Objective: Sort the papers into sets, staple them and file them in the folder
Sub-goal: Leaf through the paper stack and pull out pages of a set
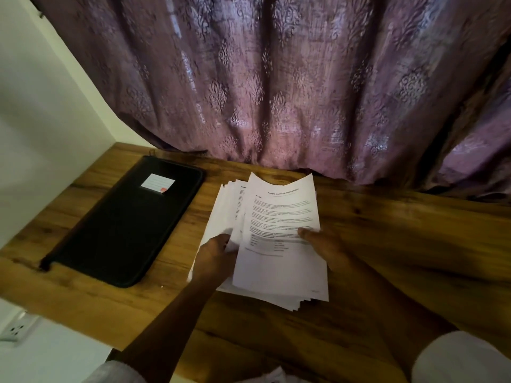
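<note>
We hold the stack of printed papers (pixel 282 211) at the middle of the wooden desk (pixel 401 230). Our left hand (pixel 215 258) pinches the fanned sheets at the stack's left edge. Our right hand (pixel 329 247) grips the top sheets at the right edge, thumb on the print. The black zip folder (pixel 124 222) lies closed and flat to the left, apart from the stack, below the purple curtain (pixel 276 92).

Both hands hold a fanned stack of printed papers (pixel 279 217) above the wooden tabletop (pixel 387 230): left hand (pixel 217 257) grips its left edge, right hand (pixel 325 244) its right. A closed black folder (pixel 124 225) lies left.
</note>
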